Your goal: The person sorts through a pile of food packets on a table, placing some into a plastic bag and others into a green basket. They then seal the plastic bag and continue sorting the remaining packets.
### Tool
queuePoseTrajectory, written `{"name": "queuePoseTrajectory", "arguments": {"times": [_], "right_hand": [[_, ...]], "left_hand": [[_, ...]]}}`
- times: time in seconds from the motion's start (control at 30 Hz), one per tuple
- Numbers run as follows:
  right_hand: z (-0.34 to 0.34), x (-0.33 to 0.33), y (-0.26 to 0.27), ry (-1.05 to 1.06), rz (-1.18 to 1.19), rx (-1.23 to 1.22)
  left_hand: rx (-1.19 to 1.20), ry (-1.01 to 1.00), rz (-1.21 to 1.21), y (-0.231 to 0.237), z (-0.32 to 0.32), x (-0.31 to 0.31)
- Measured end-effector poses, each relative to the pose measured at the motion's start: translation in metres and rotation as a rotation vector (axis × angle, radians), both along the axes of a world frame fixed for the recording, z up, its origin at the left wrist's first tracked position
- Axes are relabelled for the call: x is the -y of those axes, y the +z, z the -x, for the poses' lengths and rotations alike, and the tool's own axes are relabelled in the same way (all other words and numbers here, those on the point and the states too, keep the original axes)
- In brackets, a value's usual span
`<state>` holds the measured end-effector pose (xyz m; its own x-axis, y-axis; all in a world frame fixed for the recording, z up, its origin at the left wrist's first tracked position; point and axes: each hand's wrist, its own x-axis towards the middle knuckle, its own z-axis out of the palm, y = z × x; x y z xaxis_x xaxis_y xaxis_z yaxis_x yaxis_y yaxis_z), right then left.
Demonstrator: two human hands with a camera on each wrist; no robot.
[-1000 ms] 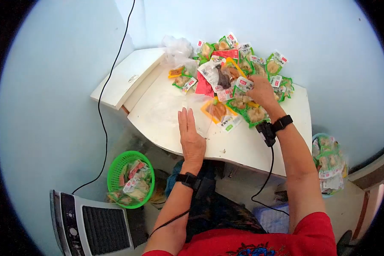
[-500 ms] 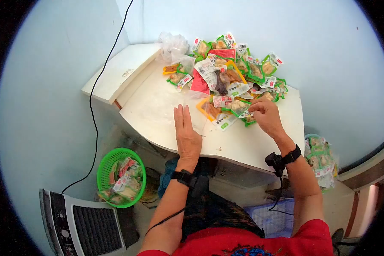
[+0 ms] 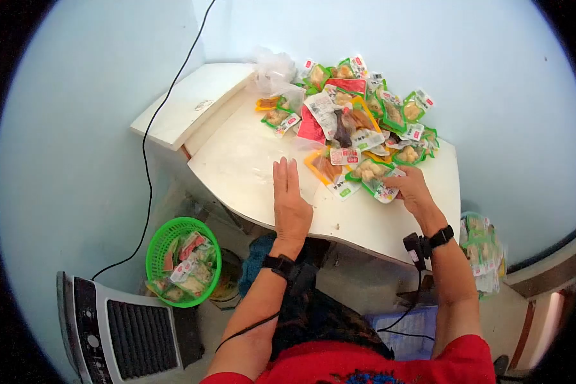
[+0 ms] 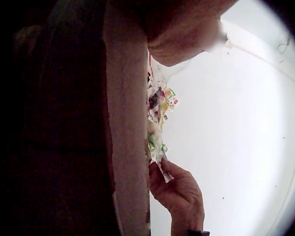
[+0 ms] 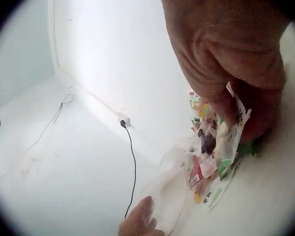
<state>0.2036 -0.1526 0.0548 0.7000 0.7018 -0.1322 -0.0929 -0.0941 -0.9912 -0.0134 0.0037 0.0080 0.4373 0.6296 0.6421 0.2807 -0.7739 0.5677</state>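
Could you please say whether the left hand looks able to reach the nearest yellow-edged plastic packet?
Probably yes: the left hand is just left of the yellow-edged plastic packet, whose left edge shows, though other packets crowd its right side.

Shirt (image 3: 313,357): red, short sleeves (image 3: 466,355), blue flower pattern (image 3: 372,378)
Trousers (image 3: 323,325): dark, mottled
Left wrist strap (image 3: 278,263): black, black box (image 3: 303,279)
Right wrist strap (image 3: 441,237): black, boxy black camera (image 3: 415,248)
Cables (image 3: 420,281): thin, black

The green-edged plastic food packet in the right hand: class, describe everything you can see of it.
The green-edged, clear plastic-looking packet shows pale, lumpy contents and a white printed end. The right-hand grip pinches that end. It slants over the white table, overlapping an orange-edged, clear packet in the head view; whether they touch is unclear.
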Motion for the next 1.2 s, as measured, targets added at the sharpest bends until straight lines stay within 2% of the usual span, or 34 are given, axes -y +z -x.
{"name": "queuePoseTrajectory", "arguments": {"times": [0.07, 0.17, 0.27, 0.53, 0.67, 0.83, 0.93, 1.03, 1.13, 1.2], "right_hand": [[-0.009, 0.002, -0.011, 0.000, -0.054, 0.008], [0.019, 0.003, 0.013, -0.015, -0.261, -0.061], [0.040, -0.001, 0.022, 0.074, -0.312, -0.099], [0.085, -0.067, 0.000, 0.199, -0.333, -0.119], [0.097, -0.093, -0.001, 0.244, -0.384, -0.283], [0.101, -0.125, -0.014, 0.290, -0.391, -0.371], [0.096, -0.149, -0.028, 0.350, -0.318, -0.557], [0.095, -0.166, -0.041, 0.391, -0.346, -0.722], [0.095, -0.163, -0.064, 0.519, -0.575, -0.736], [0.095, -0.166, -0.066, 0.489, -0.485, -0.665]], "left_hand": [[0.008, 0.002, 0.012, 0.000, 0.000, 0.000], [-0.004, -0.009, 0.017, 0.000, 0.001, 0.000], [0.014, -0.025, -0.009, -0.002, 0.001, -0.001], [0.013, -0.038, -0.045, 0.003, 0.002, 0.002], [0.020, -0.055, -0.049, 0.004, 0.002, 0.002], [0.045, -0.088, -0.063, 0.005, 0.004, 0.001], [0.051, -0.102, -0.055, 0.003, 0.004, -0.001], [0.048, -0.103, -0.065, 0.003, 0.004, 0.000], [0.037, -0.104, -0.058, 0.003, 0.005, 0.001], [0.056, -0.108, -0.071, 0.002, 0.005, 0.000]]}}
